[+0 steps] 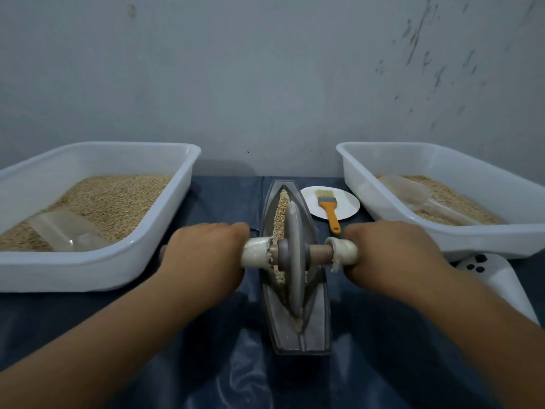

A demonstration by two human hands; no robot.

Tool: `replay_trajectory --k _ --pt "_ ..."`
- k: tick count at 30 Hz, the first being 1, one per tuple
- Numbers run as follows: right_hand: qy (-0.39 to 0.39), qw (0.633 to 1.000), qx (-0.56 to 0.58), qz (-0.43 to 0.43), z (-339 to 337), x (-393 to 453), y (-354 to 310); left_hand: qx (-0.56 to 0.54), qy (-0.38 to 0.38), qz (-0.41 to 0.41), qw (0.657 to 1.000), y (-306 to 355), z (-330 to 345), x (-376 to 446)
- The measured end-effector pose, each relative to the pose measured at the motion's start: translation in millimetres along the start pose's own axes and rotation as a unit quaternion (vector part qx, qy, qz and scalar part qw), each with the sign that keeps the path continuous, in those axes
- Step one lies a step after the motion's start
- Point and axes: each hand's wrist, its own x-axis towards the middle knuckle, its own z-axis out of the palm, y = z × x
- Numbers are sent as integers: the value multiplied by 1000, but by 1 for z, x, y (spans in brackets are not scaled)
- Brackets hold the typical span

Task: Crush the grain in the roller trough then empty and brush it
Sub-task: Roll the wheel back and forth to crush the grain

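Roller [292,258] was gripped at 9 & 3 o'clock by left hand [203,261], right hand [392,255], fingers curled round handles, over grain [281,214] in trough [295,335].

The trough [295,335] and roller wheel [293,261] look like dull grey metal, axle [320,253] is wood with whitish wrapped ends (frayed-looking). Tubs [97,267] are smooth glossy white plastic; blue cloth [206,364] has a slight sheen.

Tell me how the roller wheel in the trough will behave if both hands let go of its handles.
The roller wheel stands on a thin edge, so it would probably tip sideways. Being round in a curved trough, it may roll toward the lowest point. It looks solid, likely heavy.
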Motion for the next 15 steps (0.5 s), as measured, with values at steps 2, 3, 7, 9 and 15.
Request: replay_trajectory --k 2,3,7,9,15 --pt "8 1000 9 18 13 25 -1 -6 -11 -18 1000 0 12 19" --pt "8 1000 9 25 19 41 -1 -10 -17 -20 1000 -1 18 33" --pt "-16 999 14 47 23 99 0 -14 -55 -19 998 -9 34 89" --pt "-6 999 21 44 24 112 2 -11 -63 -19 998 -13 37 107" --pt "-27 1000 1 14 16 92 0 -35 -66 -21 997 -7 32 84"
